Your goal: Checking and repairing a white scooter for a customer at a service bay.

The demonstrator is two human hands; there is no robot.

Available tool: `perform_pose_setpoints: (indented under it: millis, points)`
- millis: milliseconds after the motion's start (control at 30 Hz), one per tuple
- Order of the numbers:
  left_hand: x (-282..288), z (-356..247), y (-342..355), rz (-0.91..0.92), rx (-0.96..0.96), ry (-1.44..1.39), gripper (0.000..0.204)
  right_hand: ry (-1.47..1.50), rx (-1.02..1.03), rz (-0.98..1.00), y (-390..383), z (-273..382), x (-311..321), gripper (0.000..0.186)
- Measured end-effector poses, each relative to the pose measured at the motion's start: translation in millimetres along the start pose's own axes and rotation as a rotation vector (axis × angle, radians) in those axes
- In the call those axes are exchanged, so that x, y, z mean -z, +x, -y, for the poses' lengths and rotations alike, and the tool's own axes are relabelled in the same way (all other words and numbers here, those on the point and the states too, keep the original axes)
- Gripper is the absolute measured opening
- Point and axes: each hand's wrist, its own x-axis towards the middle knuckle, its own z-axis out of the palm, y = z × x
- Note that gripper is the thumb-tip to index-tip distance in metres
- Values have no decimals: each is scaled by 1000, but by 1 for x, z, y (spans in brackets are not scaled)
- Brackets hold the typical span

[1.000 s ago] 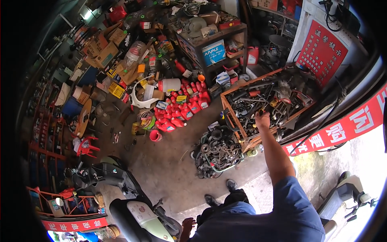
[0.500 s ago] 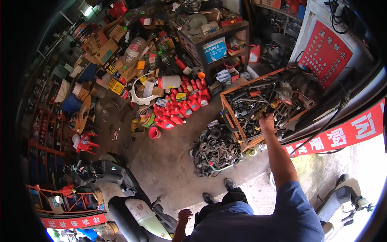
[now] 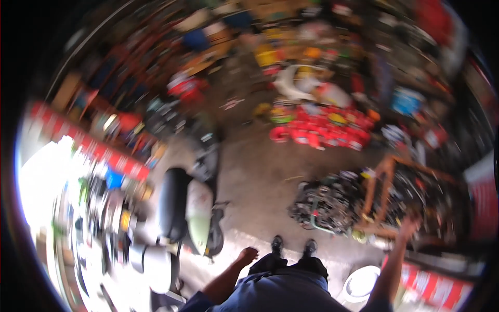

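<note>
Motion blurs the view. My right hand [image 3: 408,226] is at the near edge of a wooden-framed bin [image 3: 385,192] of dark tools and metal parts on the right; I cannot make out its fingers or anything in them. My left hand [image 3: 247,255] hangs low in the middle, just left of my dark shoes, with its fingers loosely bent and smeared; I cannot tell if it holds anything. A heap of dark metal parts [image 3: 325,205] lies on the floor left of the bin.
A scooter [image 3: 199,208] stands at my left, more vehicles [image 3: 161,270] outside beyond it. Red bottles [image 3: 322,130] and cluttered boxes stand ahead on the floor [image 3: 260,171]. A red plastic chair [image 3: 187,88] is further back. A white round object [image 3: 362,283] lies near my right.
My view has swung left, so the workshop shifts rightward and smears. My right arm has drawn back toward the bin's near edge from deeper among the tools. My left hand has risen slightly.
</note>
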Motion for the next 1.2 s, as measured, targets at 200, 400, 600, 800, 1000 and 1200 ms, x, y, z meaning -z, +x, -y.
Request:
perform_pose_setpoints:
  millis: [200,400,600,800,1000,1200]
  points:
    - [-23,27,-23,-149,-155,39,23,-439,390,550,-122,38,-139,15]
    - [-47,65,-88,-381,-171,81,14,-390,183,1727,-307,-28,-242,21]
    - [-79,131,-155,-561,456,-316,34,-618,-94,1995,-401,44,-261,27]
    - [-160,228,-193,-620,535,-299,25,-667,681,2153,-422,22,-323,31]
    - [-171,261,-243,-875,734,-877,33,-916,510,2193,-523,59,-374,27]
    - [-192,310,-299,-1042,810,-1072,31,-1202,276,2213,-643,49,-394,24]
